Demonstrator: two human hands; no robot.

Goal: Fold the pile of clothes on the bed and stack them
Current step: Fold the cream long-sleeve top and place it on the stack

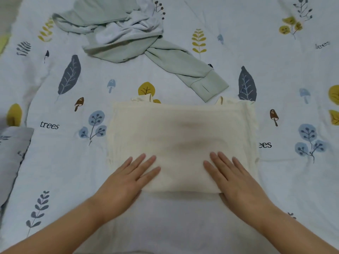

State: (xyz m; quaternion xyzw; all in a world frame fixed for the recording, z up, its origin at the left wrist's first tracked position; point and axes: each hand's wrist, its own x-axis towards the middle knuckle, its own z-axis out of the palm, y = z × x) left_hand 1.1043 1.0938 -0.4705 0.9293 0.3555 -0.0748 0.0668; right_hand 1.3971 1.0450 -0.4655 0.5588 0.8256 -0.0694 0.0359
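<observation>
A cream garment (181,132) lies folded into a rectangle in the middle of the bed. My left hand (128,178) rests flat on its near left corner with straight fingers. On the near right part lies my right hand (236,178), also flat, its thumb tucked under the front edge. Farther back, a pale green long-sleeved garment (117,33) lies crumpled with a light grey-white piece (128,30) bunched on top, and one sleeve (194,70) stretches toward the cream garment's far right corner.
The bed cover (293,79) is pale blue with printed leaves, mushrooms and the word "trees". A pillow (12,156) in the same print sits at the left edge.
</observation>
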